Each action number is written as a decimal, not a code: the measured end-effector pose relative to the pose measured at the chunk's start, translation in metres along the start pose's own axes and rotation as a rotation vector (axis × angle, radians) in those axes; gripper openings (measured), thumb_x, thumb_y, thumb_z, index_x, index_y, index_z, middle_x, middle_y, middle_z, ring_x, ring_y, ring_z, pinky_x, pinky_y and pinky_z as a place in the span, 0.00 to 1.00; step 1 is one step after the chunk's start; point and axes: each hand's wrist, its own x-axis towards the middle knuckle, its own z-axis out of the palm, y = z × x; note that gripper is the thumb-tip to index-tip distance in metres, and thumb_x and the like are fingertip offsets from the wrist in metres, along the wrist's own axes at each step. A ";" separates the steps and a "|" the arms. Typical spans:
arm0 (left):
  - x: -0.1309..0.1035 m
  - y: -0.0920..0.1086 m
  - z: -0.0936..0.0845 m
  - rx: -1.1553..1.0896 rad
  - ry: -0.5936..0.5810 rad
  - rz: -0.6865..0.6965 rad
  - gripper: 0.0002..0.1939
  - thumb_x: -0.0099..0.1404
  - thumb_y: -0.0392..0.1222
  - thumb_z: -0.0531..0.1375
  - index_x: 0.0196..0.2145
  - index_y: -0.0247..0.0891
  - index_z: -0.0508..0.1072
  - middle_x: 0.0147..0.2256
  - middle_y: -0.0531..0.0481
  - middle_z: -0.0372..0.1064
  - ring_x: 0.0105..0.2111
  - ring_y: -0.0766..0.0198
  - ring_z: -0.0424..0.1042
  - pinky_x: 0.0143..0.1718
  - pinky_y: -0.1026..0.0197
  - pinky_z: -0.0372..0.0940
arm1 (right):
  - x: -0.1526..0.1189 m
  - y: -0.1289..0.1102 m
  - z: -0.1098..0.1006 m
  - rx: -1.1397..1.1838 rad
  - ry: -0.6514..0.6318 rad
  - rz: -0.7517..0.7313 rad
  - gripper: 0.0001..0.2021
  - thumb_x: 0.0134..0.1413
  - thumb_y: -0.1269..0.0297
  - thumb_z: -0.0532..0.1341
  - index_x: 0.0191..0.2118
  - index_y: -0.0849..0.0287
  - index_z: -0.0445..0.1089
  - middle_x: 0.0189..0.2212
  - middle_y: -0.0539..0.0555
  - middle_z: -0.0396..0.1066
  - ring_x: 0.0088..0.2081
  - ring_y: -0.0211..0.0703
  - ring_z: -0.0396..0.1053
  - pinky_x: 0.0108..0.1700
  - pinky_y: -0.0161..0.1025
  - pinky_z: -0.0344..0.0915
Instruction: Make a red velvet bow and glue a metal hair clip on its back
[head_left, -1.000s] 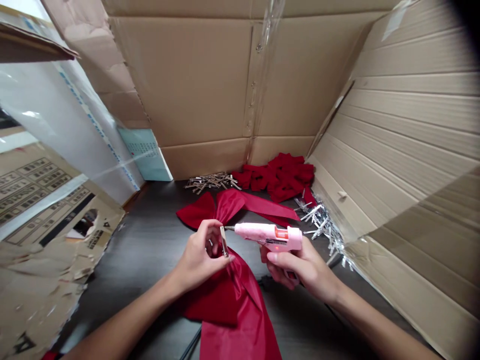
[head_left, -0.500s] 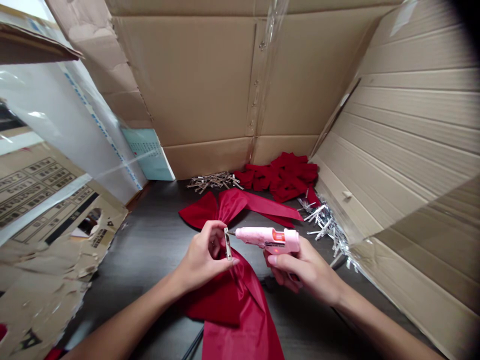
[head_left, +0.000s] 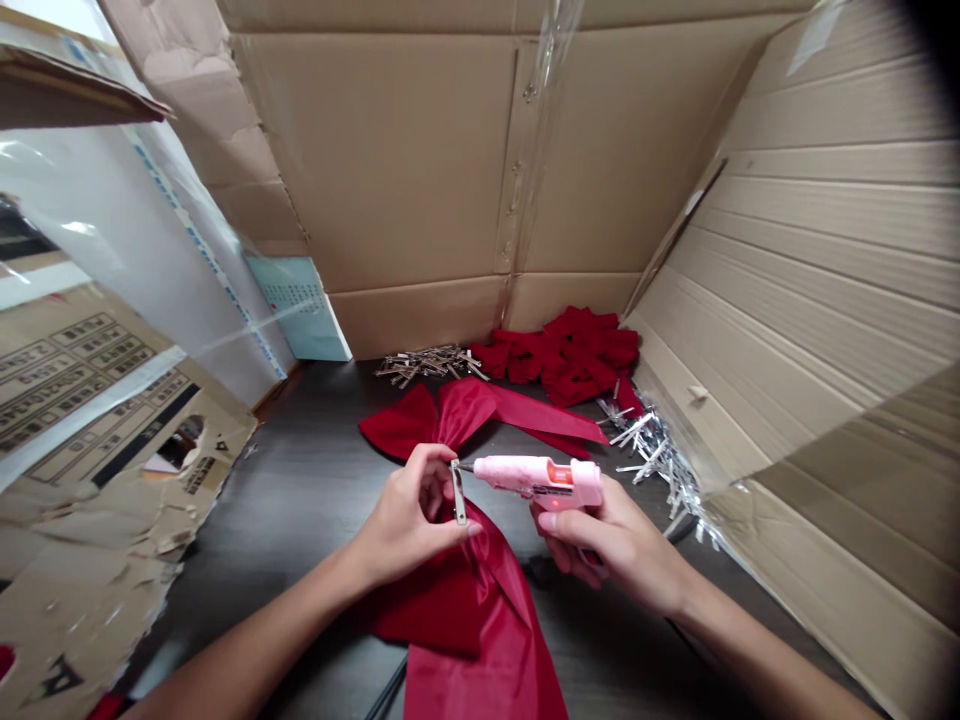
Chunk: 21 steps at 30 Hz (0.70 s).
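Observation:
My left hand (head_left: 409, 515) pinches a small metal hair clip (head_left: 459, 495) upright between thumb and fingers. In my right hand (head_left: 600, 540) is a pink glue gun (head_left: 517, 470), its small light glowing orange-red. The gun's nozzle points left and meets, or almost meets, the clip's upper end. Under and in front of my left hand lies a red fabric bow (head_left: 439, 600) with long satin tails. A second red bow (head_left: 465, 410) lies flat just beyond my hands.
Metal hair clips (head_left: 427, 362) form a pile at the back, beside heaped dark red fabric pieces (head_left: 577, 355). Silver strips (head_left: 660, 460) lie along the right cardboard wall (head_left: 817, 300). A cable (head_left: 388, 688) runs at the front. Cardboard (head_left: 420, 160) stands behind the dark table (head_left: 300, 450).
Both hands, clip and glue gun stay almost where they were. The whole view has shifted very slightly; the nozzle remains at the clip's upper end.

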 end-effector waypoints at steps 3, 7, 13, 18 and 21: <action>0.000 0.000 0.000 -0.002 0.000 0.004 0.31 0.52 0.45 0.70 0.47 0.40 0.59 0.31 0.56 0.64 0.23 0.71 0.59 0.23 0.66 0.55 | 0.000 -0.001 0.000 0.003 0.007 0.005 0.30 0.55 0.60 0.57 0.63 0.65 0.60 0.16 0.46 0.62 0.14 0.31 0.53 0.16 0.28 0.50; 0.000 0.000 0.000 -0.015 0.003 -0.002 0.30 0.52 0.45 0.70 0.47 0.40 0.59 0.31 0.56 0.64 0.24 0.70 0.59 0.23 0.66 0.55 | 0.000 -0.001 0.000 0.002 0.004 0.017 0.30 0.55 0.59 0.57 0.63 0.63 0.60 0.16 0.45 0.62 0.14 0.32 0.54 0.16 0.29 0.50; 0.000 -0.001 0.000 -0.022 0.005 -0.004 0.31 0.52 0.45 0.71 0.47 0.40 0.59 0.31 0.56 0.64 0.24 0.71 0.59 0.23 0.66 0.55 | -0.001 0.002 0.000 -0.009 0.004 0.018 0.30 0.55 0.58 0.57 0.62 0.64 0.61 0.15 0.45 0.62 0.14 0.32 0.54 0.16 0.29 0.49; 0.000 -0.001 -0.001 -0.001 0.008 0.001 0.30 0.53 0.45 0.70 0.47 0.40 0.59 0.31 0.56 0.64 0.23 0.71 0.59 0.23 0.66 0.55 | -0.001 0.004 -0.001 -0.010 -0.007 0.007 0.29 0.55 0.58 0.57 0.62 0.65 0.61 0.16 0.46 0.62 0.15 0.32 0.54 0.16 0.30 0.49; 0.000 -0.001 -0.001 0.000 0.010 -0.002 0.30 0.53 0.46 0.70 0.47 0.40 0.59 0.31 0.57 0.63 0.23 0.71 0.59 0.23 0.66 0.55 | -0.001 0.003 -0.001 -0.012 -0.013 0.016 0.29 0.56 0.59 0.57 0.62 0.65 0.61 0.16 0.46 0.62 0.15 0.32 0.54 0.16 0.30 0.48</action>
